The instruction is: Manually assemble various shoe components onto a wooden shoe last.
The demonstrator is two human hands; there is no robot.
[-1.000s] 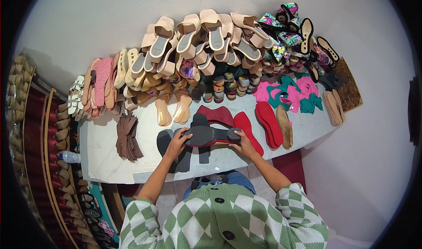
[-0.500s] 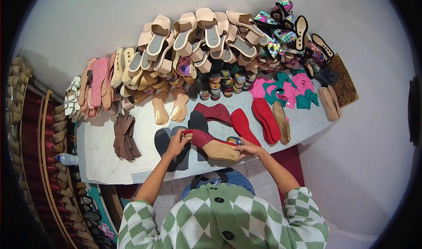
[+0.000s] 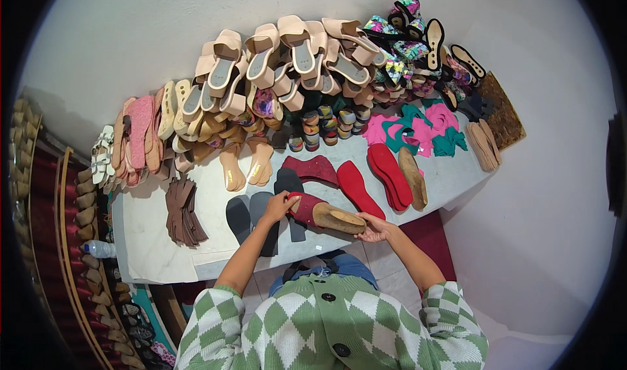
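Note:
Between both hands, above the table's front edge, I hold a wedge sandal (image 3: 333, 218) with a dark red upper and a tan, cork-like wedge sole. My left hand (image 3: 281, 207) is closed around its open toe end. The fingers of my right hand (image 3: 376, 228) grip the heel end. Dark grey sole pieces (image 3: 260, 203) lie under and beside my left hand. Just beyond the sandal is a loose dark red upper (image 3: 312, 167). A bright red sole (image 3: 358, 190) rests on the table beyond my right hand.
More red soles (image 3: 390, 177) and a tan wedge piece (image 3: 413, 180) lie to the right. Pink and green cutouts (image 3: 418, 131) sit behind them. Brown strips (image 3: 183, 213) are on the left. Beige heeled sandals (image 3: 228, 63) pile high at the back, beside floral ones (image 3: 408, 47).
The sandal has turned in my hands, from showing the wedge's side to a narrower, tilted view of the sole. Both hands have shifted slightly right with it.

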